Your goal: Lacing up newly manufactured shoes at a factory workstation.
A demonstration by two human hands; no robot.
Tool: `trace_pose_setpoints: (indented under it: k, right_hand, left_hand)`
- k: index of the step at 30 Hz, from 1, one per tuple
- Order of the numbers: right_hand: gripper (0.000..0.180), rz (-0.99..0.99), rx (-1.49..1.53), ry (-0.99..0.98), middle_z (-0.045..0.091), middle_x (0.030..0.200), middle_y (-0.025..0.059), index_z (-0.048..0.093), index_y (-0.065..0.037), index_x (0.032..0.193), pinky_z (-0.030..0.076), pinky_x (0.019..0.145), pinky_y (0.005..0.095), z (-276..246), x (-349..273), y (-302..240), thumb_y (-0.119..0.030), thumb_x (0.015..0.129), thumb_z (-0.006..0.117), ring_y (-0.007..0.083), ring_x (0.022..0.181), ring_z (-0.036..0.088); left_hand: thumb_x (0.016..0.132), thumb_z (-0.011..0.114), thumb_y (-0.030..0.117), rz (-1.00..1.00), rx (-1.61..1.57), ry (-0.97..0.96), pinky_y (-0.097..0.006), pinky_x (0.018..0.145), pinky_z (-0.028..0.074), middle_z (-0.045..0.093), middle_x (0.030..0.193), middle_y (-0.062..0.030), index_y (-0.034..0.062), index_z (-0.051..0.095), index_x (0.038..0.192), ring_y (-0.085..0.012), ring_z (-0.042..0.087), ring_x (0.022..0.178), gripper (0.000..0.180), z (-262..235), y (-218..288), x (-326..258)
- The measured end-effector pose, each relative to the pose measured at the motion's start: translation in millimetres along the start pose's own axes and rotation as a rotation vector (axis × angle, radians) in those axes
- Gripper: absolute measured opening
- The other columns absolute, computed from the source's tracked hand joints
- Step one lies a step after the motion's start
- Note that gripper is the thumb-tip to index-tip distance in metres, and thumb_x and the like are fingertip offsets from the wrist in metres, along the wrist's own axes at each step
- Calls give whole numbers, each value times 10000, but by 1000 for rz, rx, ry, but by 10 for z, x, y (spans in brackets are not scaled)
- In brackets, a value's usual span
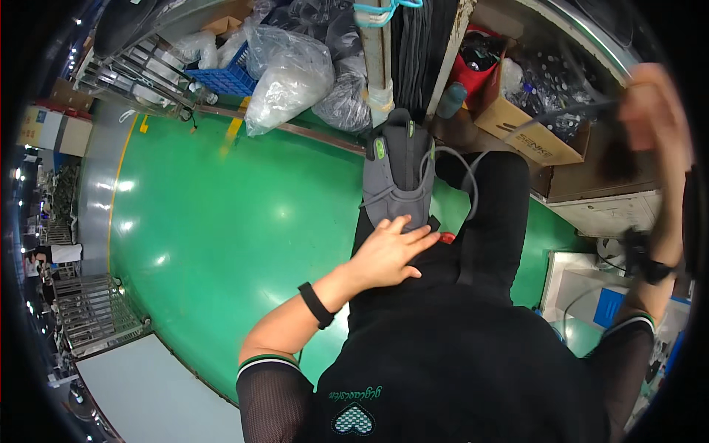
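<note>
- The grey fabric shoe upper with small bright green tabs and loose grey laces (397,177) lies on the person's lap, over black trousers, its opening end pointing away from the body toward the shelving.
- It looks soft, with a darker grey band across the middle; one lace loops out to the right, across the thigh.
- The left hand (389,252) rests flat, fingers spread and open, its fingertips touching the near edge of the shoe upper; it grips nothing. A black wristband (317,305) circles that wrist.
- The right hand (648,111) is raised high at the right rim and blurred; whether it is closed around something dark cannot be told.
- A brown cardboard box (528,136) sits just beyond the right knee.
- Glossy green floor (221,221) spreads left of the lap.
</note>
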State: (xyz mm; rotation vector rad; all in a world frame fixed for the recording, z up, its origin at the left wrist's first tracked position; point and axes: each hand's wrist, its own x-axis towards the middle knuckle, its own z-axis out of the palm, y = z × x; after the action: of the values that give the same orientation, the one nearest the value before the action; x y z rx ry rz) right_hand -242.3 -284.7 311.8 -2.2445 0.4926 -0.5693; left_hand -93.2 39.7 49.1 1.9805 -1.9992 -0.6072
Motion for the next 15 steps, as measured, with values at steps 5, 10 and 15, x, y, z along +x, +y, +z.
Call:
trace_pose_setpoints:
  k: [5,10,15]
  right_hand:
    - [234,-531,-137,-276,585,803,112,642,-75,902,519,628,411,2319,-275,579,-149,698,730,310,721,618]
    - [211,-475,-269,-415,554,786,112,605,-80,786,481,585,431,3330,-647,1024,-228,734,747,316,722,614]
    - [204,106,401,-682,505,647,-32,646,-47,867,392,522,302,3089,-524,1170,-245,899,683,117,579,498]
  left_hand:
    - [698,778,362,-63,22,24,-450,884,405,571,1283,-20,161,587,1241,-325,486,1127,609,-60,221,38]
    - [750,743,336,-32,-20,42,-439,856,426,583,1266,-27,123,638,1167,-294,480,1168,480,215,215,-93]
    - [810,696,352,-31,28,85,-454,909,417,570,1323,-26,91,631,1218,-293,465,1201,489,228,298,-94]
